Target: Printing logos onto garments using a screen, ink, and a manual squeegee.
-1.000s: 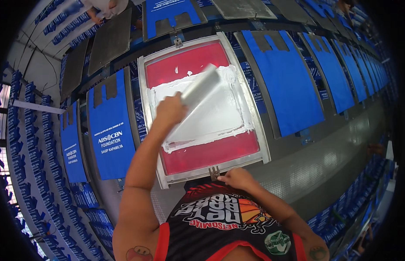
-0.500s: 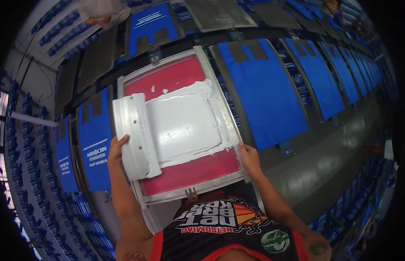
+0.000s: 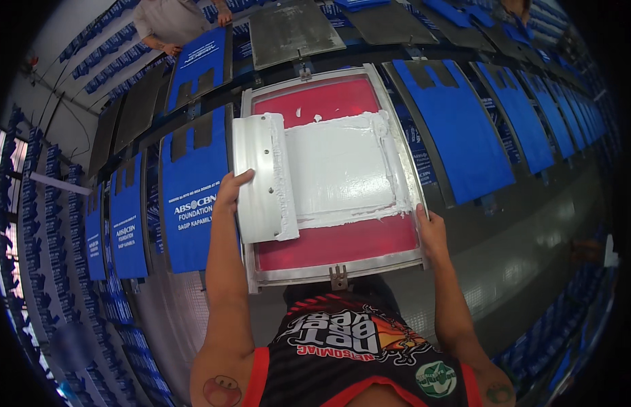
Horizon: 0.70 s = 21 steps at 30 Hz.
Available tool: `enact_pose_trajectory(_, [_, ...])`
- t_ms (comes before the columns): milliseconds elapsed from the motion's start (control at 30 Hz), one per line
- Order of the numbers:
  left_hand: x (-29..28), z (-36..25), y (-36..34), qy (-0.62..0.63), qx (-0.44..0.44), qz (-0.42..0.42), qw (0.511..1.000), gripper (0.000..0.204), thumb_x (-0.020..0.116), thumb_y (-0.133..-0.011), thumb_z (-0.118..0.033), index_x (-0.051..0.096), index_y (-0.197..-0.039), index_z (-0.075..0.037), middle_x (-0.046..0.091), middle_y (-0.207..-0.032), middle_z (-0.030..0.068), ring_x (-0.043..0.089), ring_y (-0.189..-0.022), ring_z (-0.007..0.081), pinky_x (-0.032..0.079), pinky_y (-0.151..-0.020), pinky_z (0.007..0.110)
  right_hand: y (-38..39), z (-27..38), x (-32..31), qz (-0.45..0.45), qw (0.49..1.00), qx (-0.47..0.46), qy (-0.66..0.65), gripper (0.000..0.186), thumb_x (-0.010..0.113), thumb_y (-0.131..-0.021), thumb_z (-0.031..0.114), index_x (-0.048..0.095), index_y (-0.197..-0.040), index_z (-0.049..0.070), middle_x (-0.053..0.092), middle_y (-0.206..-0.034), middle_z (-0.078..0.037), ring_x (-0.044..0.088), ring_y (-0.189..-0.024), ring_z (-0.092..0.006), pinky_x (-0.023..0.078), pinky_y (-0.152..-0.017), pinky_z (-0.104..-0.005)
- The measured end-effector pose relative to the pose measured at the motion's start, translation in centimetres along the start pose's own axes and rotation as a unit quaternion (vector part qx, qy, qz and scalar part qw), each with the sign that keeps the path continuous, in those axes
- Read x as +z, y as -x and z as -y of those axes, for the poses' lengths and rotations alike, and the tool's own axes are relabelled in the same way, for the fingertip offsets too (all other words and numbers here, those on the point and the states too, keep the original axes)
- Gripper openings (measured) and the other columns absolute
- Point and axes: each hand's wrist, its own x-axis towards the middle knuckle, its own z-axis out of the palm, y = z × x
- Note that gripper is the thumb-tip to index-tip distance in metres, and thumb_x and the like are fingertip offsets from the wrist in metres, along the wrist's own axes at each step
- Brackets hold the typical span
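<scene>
A screen-printing frame (image 3: 339, 262) with a metal rim and red mesh spans the middle of the view. White paste borders the pale rectangle on its mesh. Across the left part of that rectangle lies a wide metal squeegee (image 3: 258, 180), its right edge caked with paste. My left hand (image 3: 231, 190) is closed on the frame's left side, its fingers against the squeegee's outer edge. On the opposite side, my right hand (image 3: 430, 230) grips the rim, thumb upward. Each hand's underside fingers are partly hidden.
Boards bearing blue fabric pieces, such as a printed one (image 3: 193, 234) to the left and a plain one (image 3: 458, 149) to the right, flank the frame. Bare grey boards (image 3: 288, 34) line the far side. Another person's hand (image 3: 171, 49) is by a far blue piece.
Both hands have carried the frame right along the row, with the squeegee on it. It now sits less tilted. The other person has leaned in, hands nearer the far blue piece.
</scene>
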Motion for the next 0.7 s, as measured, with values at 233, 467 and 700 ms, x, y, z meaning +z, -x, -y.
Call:
enact_pose_trajectory(233, [2.3,-0.6,0.8,0.013,-0.014,-0.054,0.998,0.044,0.072,-0.08,-0.018,0.055,-0.114,0.006,0.066,-0.098,0.0179,0.069,-0.08,0.026,0.058,-0.069,0.039,-3.7,0.6,-0.9,0.065,0.996,0.032,0.042,0.061,0.056,-0.092,0.048,0.063,-0.105,-0.011,0.065,-0.089,-0.013,0.057,-0.082,-0.0153,0.046,-0.074,-0.0302])
enact_pose_trajectory(467, [2.1,1.0,0.0,0.033,-0.043,-0.027,0.998,0.045,0.07,-0.081,-0.014,0.055,-0.118,0.006,0.064,-0.106,0.0184,0.067,-0.09,0.026,0.055,-0.079,0.039,-5.9,-1.1,-1.2,0.077,0.995,0.044,0.043,0.065,0.054,-0.091,0.052,0.063,-0.104,-0.011,0.065,-0.087,-0.012,0.056,-0.079,-0.0176,0.046,-0.073,-0.0333])
enact_pose_trajectory(700, [0.9,1.8,0.1,0.061,-0.067,-0.043,0.995,0.048,0.073,-0.079,-0.015,0.054,-0.119,0.006,0.064,-0.106,0.0183,0.066,-0.092,0.025,0.054,-0.08,0.038,-4.8,-2.5,-1.1,-0.064,0.948,-0.179,0.256,0.056,0.057,-0.091,0.043,0.06,-0.114,-0.008,0.064,-0.099,-0.016,0.057,-0.091,-0.0209,0.044,-0.085,-0.0354])
